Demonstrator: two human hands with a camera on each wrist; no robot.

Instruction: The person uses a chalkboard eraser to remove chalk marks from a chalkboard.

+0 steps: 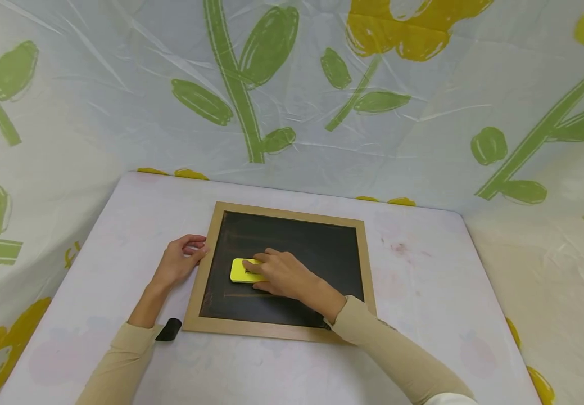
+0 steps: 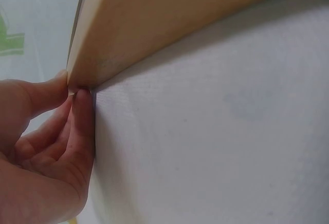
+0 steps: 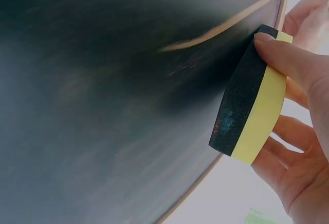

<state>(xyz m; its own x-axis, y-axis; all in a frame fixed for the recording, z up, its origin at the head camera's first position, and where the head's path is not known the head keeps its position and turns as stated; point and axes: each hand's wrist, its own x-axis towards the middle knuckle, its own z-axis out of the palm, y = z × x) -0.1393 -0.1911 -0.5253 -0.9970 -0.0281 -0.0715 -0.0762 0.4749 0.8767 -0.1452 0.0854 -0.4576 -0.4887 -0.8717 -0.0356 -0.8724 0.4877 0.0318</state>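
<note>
A chalkboard [image 1: 302, 242] in a light wooden frame [image 1: 281, 329] lies on the table. Over its left half, my right hand [image 1: 286, 274] grips a yellow eraser [image 1: 239, 271] with a black felt side, thumb on one long side and fingers on the other. An orange-brown streak [image 3: 221, 29] shows on the board beside the eraser in the right wrist view. At the frame's left edge, my left hand [image 1: 176, 260] pinches the wood. The left wrist view has the thumb [image 2: 49, 93] on the frame's side and the fingertips low against its edge.
A pale table cover [image 1: 423, 270] surrounds the board, with reddish smudges [image 1: 399, 247] to the right. Flower-printed fabric [image 1: 302, 112] hangs behind and at both sides. A small black piece [image 1: 169, 329] sits by the left cuff, near the board's lower left corner.
</note>
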